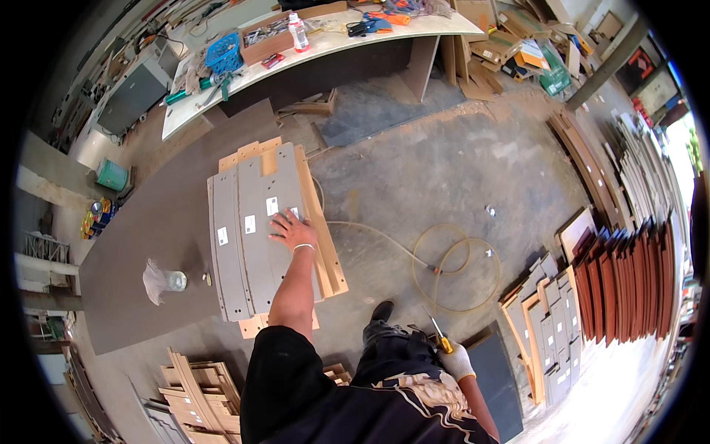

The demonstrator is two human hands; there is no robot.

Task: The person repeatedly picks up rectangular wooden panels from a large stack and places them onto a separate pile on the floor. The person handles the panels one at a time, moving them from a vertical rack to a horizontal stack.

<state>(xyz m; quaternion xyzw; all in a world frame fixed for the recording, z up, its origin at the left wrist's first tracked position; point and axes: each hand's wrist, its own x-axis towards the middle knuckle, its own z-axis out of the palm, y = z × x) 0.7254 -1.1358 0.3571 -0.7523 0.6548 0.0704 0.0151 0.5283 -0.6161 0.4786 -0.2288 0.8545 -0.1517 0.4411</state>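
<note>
My left hand (293, 231), bare with a white band at the wrist, lies with fingers spread on a stack of grey panels (259, 200). These long panels carry small white labels and have holes near their ends. Pale wooden boards (325, 251) stick out from under them. At my right side, my right hand (457, 362) wears a white glove and is closed round a screwdriver (441, 337). Its yellow handle is in the hand, and its thin metal shaft points up and away from me.
The stack rests on a large brown sheet (148, 244), beside a clear plastic jar (176, 280). A yellowish hose (384, 234) loops on the floor. Ahead stands a white workbench (333, 37) with a blue basket (223, 53). Reddish-brown panels (621, 281) stand at the right.
</note>
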